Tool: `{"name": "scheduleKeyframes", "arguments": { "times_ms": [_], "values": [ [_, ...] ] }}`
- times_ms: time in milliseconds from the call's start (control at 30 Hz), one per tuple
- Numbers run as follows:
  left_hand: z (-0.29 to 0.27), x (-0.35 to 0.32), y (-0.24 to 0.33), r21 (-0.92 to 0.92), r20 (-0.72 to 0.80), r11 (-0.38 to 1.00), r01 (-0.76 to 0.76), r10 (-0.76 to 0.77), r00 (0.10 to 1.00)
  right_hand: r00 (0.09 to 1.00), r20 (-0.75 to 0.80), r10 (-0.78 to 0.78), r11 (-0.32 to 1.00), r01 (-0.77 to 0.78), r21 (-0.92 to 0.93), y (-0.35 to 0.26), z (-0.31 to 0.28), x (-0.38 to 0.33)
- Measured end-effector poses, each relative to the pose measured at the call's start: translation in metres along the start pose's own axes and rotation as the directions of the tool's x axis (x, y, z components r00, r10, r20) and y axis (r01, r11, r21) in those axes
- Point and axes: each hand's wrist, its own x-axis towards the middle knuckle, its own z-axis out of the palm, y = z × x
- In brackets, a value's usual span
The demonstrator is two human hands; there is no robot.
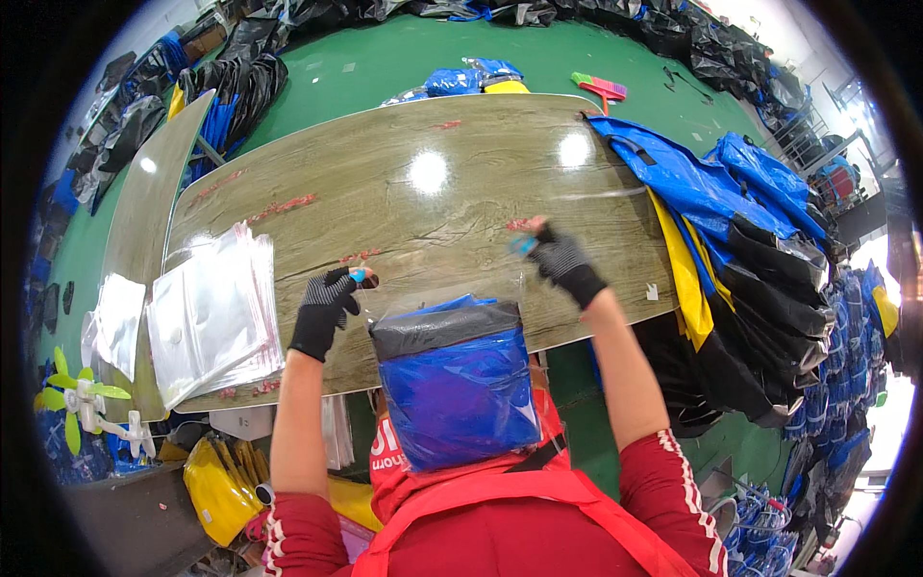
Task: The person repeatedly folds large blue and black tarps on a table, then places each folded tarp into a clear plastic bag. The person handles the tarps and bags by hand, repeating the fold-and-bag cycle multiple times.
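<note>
A folded blue sheet item with a dark grey band (457, 385) lies in a clear plastic bag, tilted between the table's near edge and my body. The bag's clear upper part spreads onto the wood-grain table (452, 212). To the left of its top is my left hand (330, 306), in a black glove with bare fingertips and a blue wrap on one finger. Its thumb and forefinger are apart, with nothing visible between them. Over the table at upper right, my right hand (565, 264), gloved alike, is smeared by motion. Whether its fingers hold anything is unclear.
Clear plastic bags (213, 313) are stacked on the table's left. Blue, yellow and black sheet goods (731, 250) hang over the right end. A green fan (82, 396) stands at lower left. Beyond the table, a broom (601, 88) and wrapped blue bundles (457, 82) lie on the green floor.
</note>
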Motion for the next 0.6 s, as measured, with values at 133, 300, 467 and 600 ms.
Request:
{"name": "scheduleKeyframes", "arguments": {
  "times_ms": [133,300,467,600],
  "values": [
    [-0.007,0.004,0.004,-0.453,0.215,0.871,0.188,-0.099,0.972,0.952,0.248,0.181,0.846,-0.279,0.453,0.002,0.052,-0.031],
    [-0.002,-0.022,0.006,-0.633,0.227,0.766,0.113,0.043,0.973,0.898,0.438,-0.046,0.794,-0.233,0.562,-0.009,0.026,-0.053],
    [0.002,-0.060,0.003,-0.031,0.295,0.928,-0.371,0.363,0.884,0.816,0.422,-0.394,0.919,0.346,0.188,0.032,0.029,-0.084],
    [0.000,-0.088,0.034,0.514,0.472,0.612,-0.601,0.383,0.794,0.679,0.414,-0.606,0.561,0.734,-0.383,0.019,0.019,-0.107]
  ]
}}
